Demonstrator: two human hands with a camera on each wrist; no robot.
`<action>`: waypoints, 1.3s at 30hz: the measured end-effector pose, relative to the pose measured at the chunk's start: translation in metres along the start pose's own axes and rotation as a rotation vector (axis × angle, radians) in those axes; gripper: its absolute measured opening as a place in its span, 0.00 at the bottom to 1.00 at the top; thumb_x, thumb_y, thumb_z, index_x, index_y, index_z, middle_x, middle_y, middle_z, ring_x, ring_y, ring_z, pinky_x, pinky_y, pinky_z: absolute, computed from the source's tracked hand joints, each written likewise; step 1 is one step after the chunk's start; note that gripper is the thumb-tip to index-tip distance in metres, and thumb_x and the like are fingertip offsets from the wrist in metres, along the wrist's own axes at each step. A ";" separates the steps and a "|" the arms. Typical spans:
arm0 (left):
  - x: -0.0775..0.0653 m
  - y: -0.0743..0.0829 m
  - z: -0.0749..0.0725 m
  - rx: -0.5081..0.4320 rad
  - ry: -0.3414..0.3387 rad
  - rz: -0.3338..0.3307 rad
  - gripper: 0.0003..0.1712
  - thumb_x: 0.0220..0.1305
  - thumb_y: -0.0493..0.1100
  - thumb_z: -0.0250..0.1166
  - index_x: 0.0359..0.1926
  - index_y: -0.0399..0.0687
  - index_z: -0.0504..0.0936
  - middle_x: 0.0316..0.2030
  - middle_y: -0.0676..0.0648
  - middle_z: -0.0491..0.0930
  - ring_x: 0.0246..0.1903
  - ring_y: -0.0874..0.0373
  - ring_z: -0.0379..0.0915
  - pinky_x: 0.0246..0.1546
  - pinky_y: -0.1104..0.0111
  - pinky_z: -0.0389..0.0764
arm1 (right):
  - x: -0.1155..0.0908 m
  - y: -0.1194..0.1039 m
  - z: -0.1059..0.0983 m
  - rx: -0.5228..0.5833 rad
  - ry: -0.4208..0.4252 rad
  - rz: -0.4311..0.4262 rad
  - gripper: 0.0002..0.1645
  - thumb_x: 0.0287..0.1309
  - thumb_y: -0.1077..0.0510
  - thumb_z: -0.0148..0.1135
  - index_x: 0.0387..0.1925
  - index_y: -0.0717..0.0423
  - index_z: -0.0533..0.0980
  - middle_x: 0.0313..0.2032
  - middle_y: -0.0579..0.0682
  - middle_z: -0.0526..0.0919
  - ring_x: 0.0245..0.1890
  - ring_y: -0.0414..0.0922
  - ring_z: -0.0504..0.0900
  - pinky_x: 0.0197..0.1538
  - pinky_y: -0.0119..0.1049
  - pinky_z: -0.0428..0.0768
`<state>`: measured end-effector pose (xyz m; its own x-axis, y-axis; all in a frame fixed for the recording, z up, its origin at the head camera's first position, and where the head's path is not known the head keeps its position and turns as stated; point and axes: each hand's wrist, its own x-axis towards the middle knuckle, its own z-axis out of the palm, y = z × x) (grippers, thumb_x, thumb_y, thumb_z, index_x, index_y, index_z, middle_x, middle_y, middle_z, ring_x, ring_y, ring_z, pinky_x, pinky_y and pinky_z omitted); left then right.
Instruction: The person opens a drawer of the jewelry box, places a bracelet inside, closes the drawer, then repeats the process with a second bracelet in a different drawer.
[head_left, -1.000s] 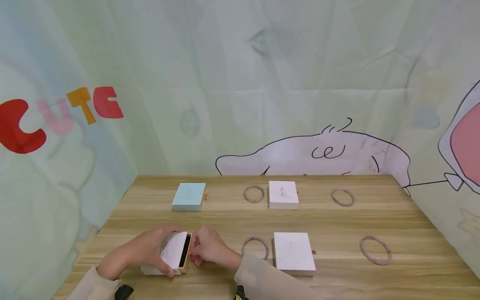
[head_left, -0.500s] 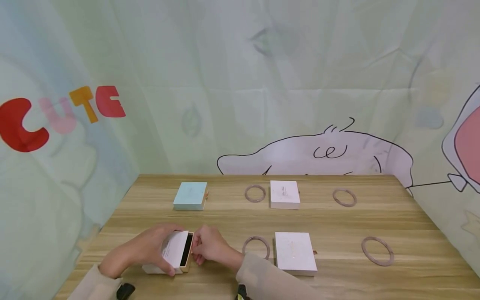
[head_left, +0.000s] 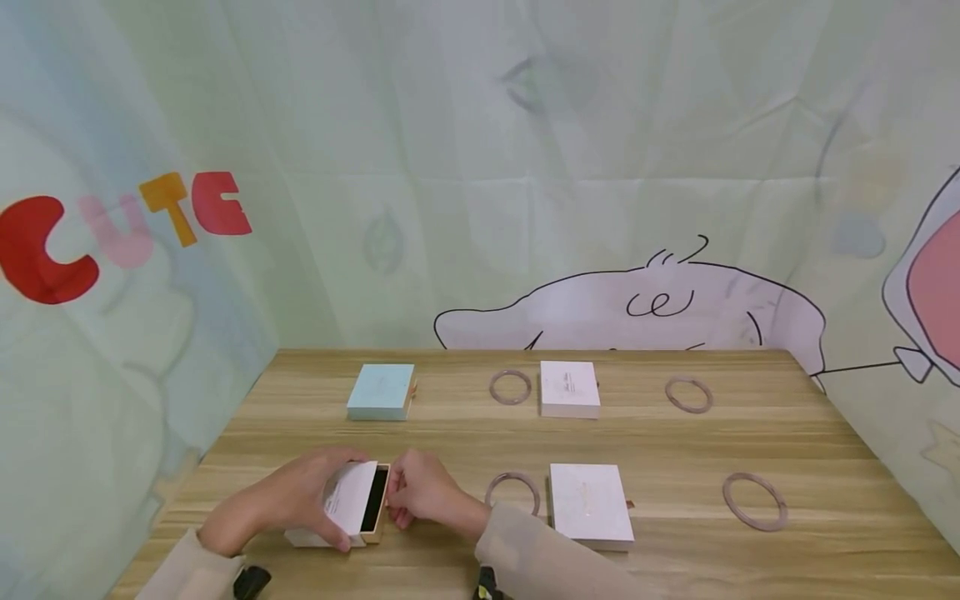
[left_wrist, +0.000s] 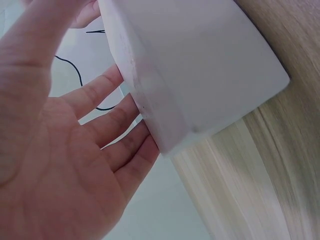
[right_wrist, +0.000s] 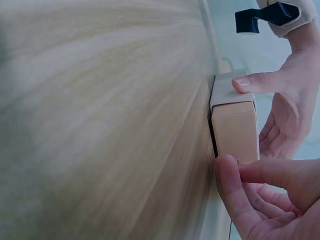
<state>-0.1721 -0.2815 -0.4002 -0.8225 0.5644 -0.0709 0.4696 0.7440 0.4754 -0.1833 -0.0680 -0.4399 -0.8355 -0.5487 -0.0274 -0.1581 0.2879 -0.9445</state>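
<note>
A white drawer-style box [head_left: 351,498] lies at the near left of the table. Its sleeve is held by my left hand [head_left: 294,493], thumb on the near side and fingers over the far side. The drawer [right_wrist: 234,131] sticks a little out of the right end, with a strip of black interior visible from above. My right hand [head_left: 426,490] pinches at the middle of the drawer's end with thumb and index finger; whatever tab lies between them is hidden. In the left wrist view, the left fingertips touch the edge of the white sleeve [left_wrist: 200,60].
A light-blue box [head_left: 381,392] stands behind the hands. Two more white boxes [head_left: 570,388] lie to the right, the nearer white box [head_left: 590,504] with a brown tab. Several bangles lie among them, including a bangle [head_left: 755,502] at right; my right forearm partly covers another bangle [head_left: 513,492].
The drawer has slid slightly farther right out of the sleeve, and the black strip is wider. My right hand moved right with it; the left hand keeps its hold.
</note>
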 end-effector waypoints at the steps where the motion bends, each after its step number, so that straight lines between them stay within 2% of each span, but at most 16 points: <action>1: 0.000 0.000 0.000 0.000 0.000 -0.003 0.60 0.29 0.62 0.85 0.61 0.34 0.72 0.54 0.46 0.75 0.48 0.53 0.70 0.47 0.59 0.74 | 0.000 0.000 0.000 0.001 0.001 0.002 0.20 0.55 0.80 0.61 0.14 0.63 0.70 0.10 0.53 0.76 0.08 0.37 0.72 0.16 0.34 0.78; 16: 0.004 0.000 -0.002 0.004 -0.007 0.006 0.61 0.29 0.62 0.85 0.61 0.34 0.72 0.54 0.45 0.76 0.47 0.53 0.70 0.47 0.58 0.74 | 0.000 -0.002 -0.007 -0.007 -0.019 0.017 0.18 0.56 0.79 0.61 0.15 0.64 0.71 0.11 0.52 0.76 0.08 0.38 0.73 0.16 0.34 0.78; 22: 0.003 0.000 -0.002 -0.006 0.001 0.021 0.60 0.29 0.62 0.85 0.61 0.34 0.72 0.53 0.46 0.76 0.46 0.54 0.70 0.46 0.60 0.74 | 0.000 -0.001 -0.008 -0.009 -0.032 0.005 0.18 0.55 0.79 0.60 0.15 0.64 0.71 0.11 0.52 0.77 0.08 0.38 0.74 0.16 0.34 0.78; 32: 0.001 0.000 0.000 -0.015 -0.002 0.022 0.59 0.29 0.60 0.86 0.61 0.34 0.72 0.54 0.45 0.76 0.47 0.53 0.70 0.46 0.59 0.74 | -0.003 -0.002 -0.009 -0.013 -0.027 0.020 0.18 0.54 0.80 0.60 0.14 0.64 0.71 0.12 0.55 0.78 0.09 0.41 0.75 0.18 0.38 0.80; 39: 0.000 -0.001 0.001 -0.026 0.001 0.019 0.60 0.29 0.60 0.86 0.62 0.35 0.72 0.54 0.46 0.76 0.46 0.54 0.70 0.46 0.61 0.74 | -0.004 -0.001 -0.012 -0.008 -0.055 0.020 0.17 0.56 0.79 0.61 0.15 0.66 0.72 0.13 0.55 0.78 0.09 0.39 0.75 0.18 0.36 0.80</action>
<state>-0.1727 -0.2820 -0.4014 -0.8141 0.5775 -0.0606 0.4762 0.7238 0.4993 -0.1866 -0.0567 -0.4347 -0.8086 -0.5848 -0.0647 -0.1455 0.3054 -0.9410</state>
